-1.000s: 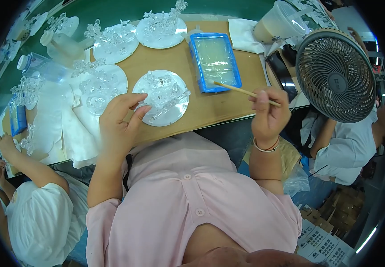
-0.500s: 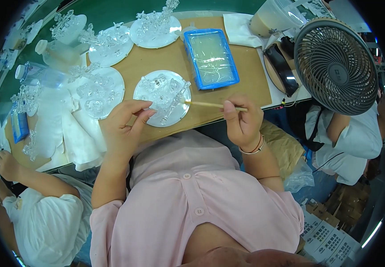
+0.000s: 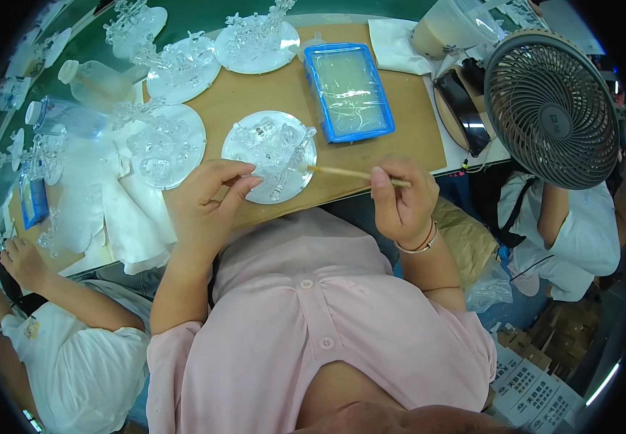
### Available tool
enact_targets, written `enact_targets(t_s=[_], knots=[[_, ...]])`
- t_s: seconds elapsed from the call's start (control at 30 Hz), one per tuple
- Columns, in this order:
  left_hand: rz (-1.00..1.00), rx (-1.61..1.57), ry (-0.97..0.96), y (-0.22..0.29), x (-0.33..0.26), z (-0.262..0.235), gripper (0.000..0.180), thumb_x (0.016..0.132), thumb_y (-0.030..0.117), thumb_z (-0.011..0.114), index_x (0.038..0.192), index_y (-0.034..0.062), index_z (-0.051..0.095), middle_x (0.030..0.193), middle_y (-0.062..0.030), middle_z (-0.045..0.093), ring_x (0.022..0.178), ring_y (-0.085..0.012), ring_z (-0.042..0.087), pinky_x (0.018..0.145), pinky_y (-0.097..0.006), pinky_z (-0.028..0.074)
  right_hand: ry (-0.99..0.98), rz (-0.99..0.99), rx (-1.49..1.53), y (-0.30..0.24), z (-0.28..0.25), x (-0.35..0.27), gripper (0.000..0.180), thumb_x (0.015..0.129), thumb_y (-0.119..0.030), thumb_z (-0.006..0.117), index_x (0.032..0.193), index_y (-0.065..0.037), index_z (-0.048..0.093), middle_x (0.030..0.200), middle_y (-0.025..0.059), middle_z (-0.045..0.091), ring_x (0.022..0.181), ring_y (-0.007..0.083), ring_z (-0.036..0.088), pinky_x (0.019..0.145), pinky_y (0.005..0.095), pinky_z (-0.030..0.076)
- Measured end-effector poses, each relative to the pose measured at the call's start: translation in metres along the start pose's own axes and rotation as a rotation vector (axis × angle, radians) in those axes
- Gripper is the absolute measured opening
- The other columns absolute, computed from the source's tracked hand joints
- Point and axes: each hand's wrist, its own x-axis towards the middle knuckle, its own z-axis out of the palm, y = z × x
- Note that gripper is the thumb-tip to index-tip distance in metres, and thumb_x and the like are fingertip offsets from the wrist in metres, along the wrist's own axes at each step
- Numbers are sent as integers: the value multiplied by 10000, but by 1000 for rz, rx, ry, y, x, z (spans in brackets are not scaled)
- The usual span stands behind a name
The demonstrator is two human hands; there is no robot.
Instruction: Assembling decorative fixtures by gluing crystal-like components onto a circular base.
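Note:
A round white disc [image 3: 263, 194] carrying a cluster of clear plastic pieces [image 3: 261, 141] lies on the brown board before me. My left hand [image 3: 215, 189] is at its lower left edge, thumb and forefinger drawn together in a pinch. What they hold, if anything, is too small and clear to make out. In my right hand [image 3: 403, 199] is a thin wooden stick [image 3: 349, 173], gripped between thumb and fingers near one end. The stick's other end points left and reaches the clear pieces at the disc's right side.
Behind the disc rests a blue-rimmed tray [image 3: 391, 132] under clear film. A fan [image 3: 553, 119], sunglasses [image 3: 461, 108] and a plastic cup [image 3: 446, 32] stand to the right. Similar discs [image 3: 190, 155], bottles [image 3: 74, 119] and white cloth [image 3: 128, 224] are leftward. Co-workers sit on both sides.
The view has shifted slightly. My right hand has moved a little right and down with the stick, tilting it more. My left hand keeps its pinch at the disc.

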Motion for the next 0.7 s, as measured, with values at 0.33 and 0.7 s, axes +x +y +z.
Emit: enact_targets(t_s=[0.33, 0.7], knots=[[10, -44, -23, 6, -1, 6, 125, 743, -2, 746, 854, -7, 691, 826, -76, 675, 705, -133, 631, 638, -231, 494, -64, -38, 47, -5, 2, -8, 27, 868, -1, 570, 884, -8, 549, 697, 96, 620, 575, 193, 584, 541, 257, 444], [111, -41, 2, 11, -2, 11, 144, 691, -12, 772, 814, -1, 699, 747, -79, 679, 644, -161, 644, 568, -242, 482, -156, -248, 15, -21, 14, -14, 93, 822, 31, 558, 901, -7, 527, 723, 125, 622, 545, 241, 572, 508, 322, 460]])
